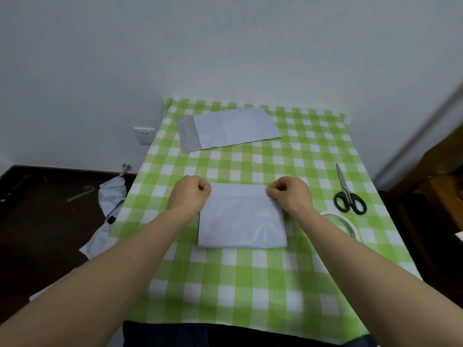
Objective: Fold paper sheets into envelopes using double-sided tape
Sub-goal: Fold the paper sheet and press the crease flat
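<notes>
The left grip [190,194] pinches the far left corner of the folded sheet [240,221] between thumb and curled fingers. The right grip [288,194] pinches its far right corner the same way. The folded sheet lies flat on the table [225,284], which has a green-and-white checked cover. Beyond the sheet lies an envelope [230,128], its flap open to the left. Right of the sheet are scissors [349,194], blades together, and a tape roll [343,225] partly hidden behind the right forearm. Left of the sheet, past the table edge, is crumpled paper [112,196].
</notes>
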`<state>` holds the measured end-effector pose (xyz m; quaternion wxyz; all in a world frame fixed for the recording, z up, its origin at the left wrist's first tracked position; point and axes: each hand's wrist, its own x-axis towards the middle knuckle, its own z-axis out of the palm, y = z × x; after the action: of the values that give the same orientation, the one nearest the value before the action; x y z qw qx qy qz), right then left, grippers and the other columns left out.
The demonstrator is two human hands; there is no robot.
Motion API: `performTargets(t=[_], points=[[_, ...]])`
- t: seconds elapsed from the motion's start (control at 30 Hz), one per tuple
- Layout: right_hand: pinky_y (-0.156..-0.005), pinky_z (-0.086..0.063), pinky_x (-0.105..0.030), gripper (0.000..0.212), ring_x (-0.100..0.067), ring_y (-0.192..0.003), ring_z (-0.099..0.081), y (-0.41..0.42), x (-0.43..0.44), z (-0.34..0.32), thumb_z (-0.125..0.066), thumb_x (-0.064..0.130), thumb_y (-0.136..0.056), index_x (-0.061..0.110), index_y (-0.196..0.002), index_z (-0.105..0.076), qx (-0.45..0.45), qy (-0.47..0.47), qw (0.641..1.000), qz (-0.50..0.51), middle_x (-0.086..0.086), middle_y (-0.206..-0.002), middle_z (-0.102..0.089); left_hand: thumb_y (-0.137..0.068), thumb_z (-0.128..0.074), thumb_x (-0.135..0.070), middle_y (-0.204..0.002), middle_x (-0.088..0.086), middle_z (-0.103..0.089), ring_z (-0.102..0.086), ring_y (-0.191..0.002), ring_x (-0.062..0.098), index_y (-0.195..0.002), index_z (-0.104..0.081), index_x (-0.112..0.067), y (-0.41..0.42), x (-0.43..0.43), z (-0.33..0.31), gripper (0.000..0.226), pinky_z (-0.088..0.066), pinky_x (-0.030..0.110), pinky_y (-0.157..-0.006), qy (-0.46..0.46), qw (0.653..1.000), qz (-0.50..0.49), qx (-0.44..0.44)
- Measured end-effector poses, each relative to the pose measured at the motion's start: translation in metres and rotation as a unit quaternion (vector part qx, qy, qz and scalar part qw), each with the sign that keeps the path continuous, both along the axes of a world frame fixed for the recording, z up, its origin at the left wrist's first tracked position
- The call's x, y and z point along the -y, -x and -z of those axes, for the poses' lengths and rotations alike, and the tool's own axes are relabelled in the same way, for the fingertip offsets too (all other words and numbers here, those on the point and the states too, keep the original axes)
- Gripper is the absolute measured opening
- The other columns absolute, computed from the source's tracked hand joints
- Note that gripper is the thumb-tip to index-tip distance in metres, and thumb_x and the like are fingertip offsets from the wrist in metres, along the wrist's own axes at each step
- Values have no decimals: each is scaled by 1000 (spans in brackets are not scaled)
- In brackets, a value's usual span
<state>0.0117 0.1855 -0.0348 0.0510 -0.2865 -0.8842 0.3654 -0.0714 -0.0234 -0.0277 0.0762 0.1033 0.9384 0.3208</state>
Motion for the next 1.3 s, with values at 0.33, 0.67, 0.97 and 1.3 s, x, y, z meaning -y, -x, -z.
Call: performTargets(t=[0.33,0.67,0.97,1.3], points=[[-70,-44,-28,10,-22,-89,-61,3,-1,-2,-59,18,-87,13,-87,-68,17,-20,999,24,-3,-94,-69,-92,-57,-17,-102,4,-70,-61,-91,20,-96,-71,-9,2,-1,2,17,-46,28,-73,-13,1000,2,-17],[-67,-40,-26,12,-19,-86,-57,7,1,2,-56,18,-89,13,-93,-67,26,-45,998,30,-2,-98,-68,-90,-56,-11,-92,4,-70,-62,-86,24,-89,-72,-7,8,-6,3,16,-46,32,-70,10,1000,4,-20],[-66,-38,-26,13,-19,-84,-54,8,2,3,-54,16,-89,13,-94,-65,29,-49,998,36,-3,-98,-67,-85,-52,-5,-75,1,-55,-44,-69,18,-73,-62,-17,12,-10,7,20,-39,31,-60,78,995,36,-54],[-68,-43,-28,13,-25,-94,-59,9,4,2,-54,15,-89,12,-93,-66,49,-59,996,35,-5,-100,-67,-94,-47,-6,-123,10,-51,-42,-116,26,-129,-55,-13,-1,-17,9,37,-38,31,-90,101,986,60,-115]])
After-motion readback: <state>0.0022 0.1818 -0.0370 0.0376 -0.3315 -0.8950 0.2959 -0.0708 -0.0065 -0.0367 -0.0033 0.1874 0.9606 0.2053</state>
